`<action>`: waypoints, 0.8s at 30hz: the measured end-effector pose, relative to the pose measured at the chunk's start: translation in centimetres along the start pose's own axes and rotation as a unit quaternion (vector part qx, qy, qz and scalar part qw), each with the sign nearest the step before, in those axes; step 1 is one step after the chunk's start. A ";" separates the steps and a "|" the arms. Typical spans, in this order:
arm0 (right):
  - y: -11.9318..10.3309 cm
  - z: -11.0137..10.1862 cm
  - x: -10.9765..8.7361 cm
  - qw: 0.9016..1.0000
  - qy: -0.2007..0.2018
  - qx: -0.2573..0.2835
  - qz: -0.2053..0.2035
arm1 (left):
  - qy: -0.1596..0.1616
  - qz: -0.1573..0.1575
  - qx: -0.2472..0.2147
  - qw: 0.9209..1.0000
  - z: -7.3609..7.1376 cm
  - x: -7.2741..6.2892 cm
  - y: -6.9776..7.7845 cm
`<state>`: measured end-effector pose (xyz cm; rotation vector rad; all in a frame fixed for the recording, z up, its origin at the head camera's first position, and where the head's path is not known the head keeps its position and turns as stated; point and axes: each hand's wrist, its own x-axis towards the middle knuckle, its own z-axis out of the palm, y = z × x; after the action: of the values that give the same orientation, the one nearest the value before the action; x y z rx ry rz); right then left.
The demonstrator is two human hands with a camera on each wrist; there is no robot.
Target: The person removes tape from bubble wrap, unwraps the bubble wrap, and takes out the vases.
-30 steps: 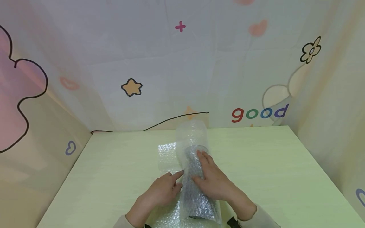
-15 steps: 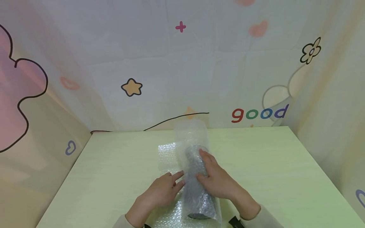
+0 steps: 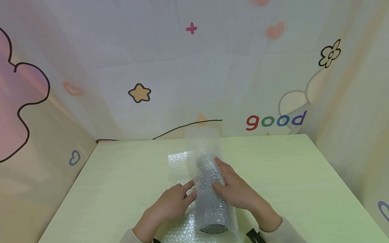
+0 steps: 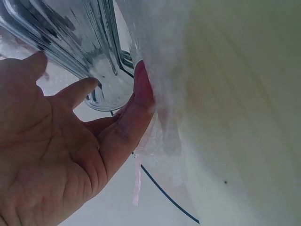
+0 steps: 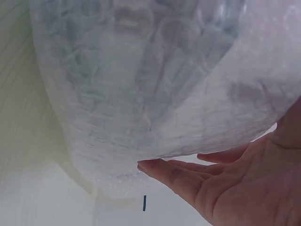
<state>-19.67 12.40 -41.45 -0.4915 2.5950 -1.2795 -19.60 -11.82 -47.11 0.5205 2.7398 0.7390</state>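
A tall clear glass vase with ridged sides lies on the table, its round end towards me. Bubble wrap covers it and stretches out beyond its far end. From the left, my left hand touches the wrapped side with forefinger and thumb. In the left wrist view one fingertip presses the film beside the bare glass. My right hand lies along the vase's right side, thumb on top and fingers extended over the wrap. The right wrist view shows those fingers flat against the bubble wrap.
More bubble wrap lies spread on the pale green table, left of the vase and under it towards me. A printed cloth backdrop stands behind the table and along both sides.
My right hand has slid a little to the right, off the top of the wrapped vase towards its side. The vase's near end shows more fully. My left hand has barely moved.
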 end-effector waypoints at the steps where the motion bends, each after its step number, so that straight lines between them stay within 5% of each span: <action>1: 0.0 0.0 0.0 1.000 0.000 0.003 0.002 | 0.000 -0.001 0.000 1.000 0.0 0.0 0.0; 24: 0.6 -1.0 -0.3 0.999 -0.002 0.031 0.012 | -0.002 -0.008 -0.015 1.000 -0.2 -0.3 0.5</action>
<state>-19.82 13.63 -41.33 -0.4513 2.5408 -1.3460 -19.29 -11.64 -46.64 0.4923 2.7223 0.7738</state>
